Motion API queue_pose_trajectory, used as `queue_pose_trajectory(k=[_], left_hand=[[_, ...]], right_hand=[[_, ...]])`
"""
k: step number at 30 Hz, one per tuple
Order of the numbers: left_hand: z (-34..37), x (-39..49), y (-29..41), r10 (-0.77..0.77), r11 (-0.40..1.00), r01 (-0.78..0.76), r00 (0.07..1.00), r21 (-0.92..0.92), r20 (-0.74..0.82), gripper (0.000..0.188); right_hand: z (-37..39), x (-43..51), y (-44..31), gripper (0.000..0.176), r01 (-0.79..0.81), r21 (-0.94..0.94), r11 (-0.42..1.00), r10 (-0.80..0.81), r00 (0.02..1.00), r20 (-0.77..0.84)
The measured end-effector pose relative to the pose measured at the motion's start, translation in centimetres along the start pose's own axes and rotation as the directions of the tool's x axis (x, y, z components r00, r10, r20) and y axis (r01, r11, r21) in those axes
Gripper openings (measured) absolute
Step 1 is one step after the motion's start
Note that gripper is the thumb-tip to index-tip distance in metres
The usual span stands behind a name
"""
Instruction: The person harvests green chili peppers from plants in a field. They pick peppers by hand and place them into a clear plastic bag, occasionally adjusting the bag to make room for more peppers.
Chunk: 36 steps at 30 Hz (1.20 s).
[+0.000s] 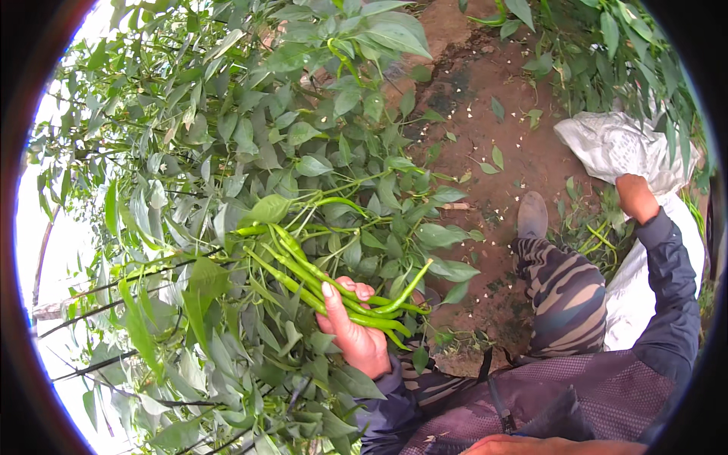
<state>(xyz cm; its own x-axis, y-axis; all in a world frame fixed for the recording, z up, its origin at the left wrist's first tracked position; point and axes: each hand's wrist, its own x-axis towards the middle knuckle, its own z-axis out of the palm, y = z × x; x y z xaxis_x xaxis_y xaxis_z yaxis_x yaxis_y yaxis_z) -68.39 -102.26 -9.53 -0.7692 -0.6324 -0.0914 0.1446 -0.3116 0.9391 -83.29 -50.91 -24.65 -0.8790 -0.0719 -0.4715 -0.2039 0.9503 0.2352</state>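
Observation:
My left hand (355, 330), among the leaves of a pepper plant, holds a bunch of long green chili peppers (307, 278). The thumb lies across them, and their tips stick out to the right past the fingers. Another green chili pepper (341, 202) hangs on the plant just above the bunch. Far to the right, my right hand (638, 196) is closed on the edge of a white woven plastic sack (620, 142). What the sack holds cannot be seen.
Dense pepper plants (227, 125) fill the left side, with dark lines (96, 315) running through them. More foliage (614, 68) overhangs the upper right. Between them runs a bare-soil path (483, 148) with fallen leaves. Several green peppers (598, 238) lie beside my boot (532, 215).

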Motion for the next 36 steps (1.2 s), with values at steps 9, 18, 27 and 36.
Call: queue_pose_trajectory(k=[9, 18, 27, 36], left_hand=[[0.6, -0.1, 0.1, 0.018, 0.999, -0.016, 0.999, 0.036, -0.051, 0.033], [-0.4, -0.1, -0.4, 0.015, 0.994, -0.012, 1.0, 0.105, -0.021, 0.036], [-0.8, -0.5, -0.5, 0.021, 0.993, -0.014, 0.998, 0.121, -0.06, 0.043], [-1.3, -0.5, -0.7, 0.05, 0.985, -0.043, 0.998, 0.168, -0.035, 0.045]], right_hand=[[-26.1, 6.6, -25.8, 0.026, 0.985, 0.173, -0.026, -0.329, 0.155, -0.931], [-37.2, 26.3, -45.6, 0.022, 0.833, 0.465, 0.298, -0.335, 0.548, -0.767], [-34.0, 37.7, -51.9, 0.023, 0.902, -0.116, 0.416, -0.38, 0.057, -0.923], [-33.0, 33.0, -45.7, 0.044, 0.881, 0.426, 0.205, -0.34, 0.472, -0.813]])
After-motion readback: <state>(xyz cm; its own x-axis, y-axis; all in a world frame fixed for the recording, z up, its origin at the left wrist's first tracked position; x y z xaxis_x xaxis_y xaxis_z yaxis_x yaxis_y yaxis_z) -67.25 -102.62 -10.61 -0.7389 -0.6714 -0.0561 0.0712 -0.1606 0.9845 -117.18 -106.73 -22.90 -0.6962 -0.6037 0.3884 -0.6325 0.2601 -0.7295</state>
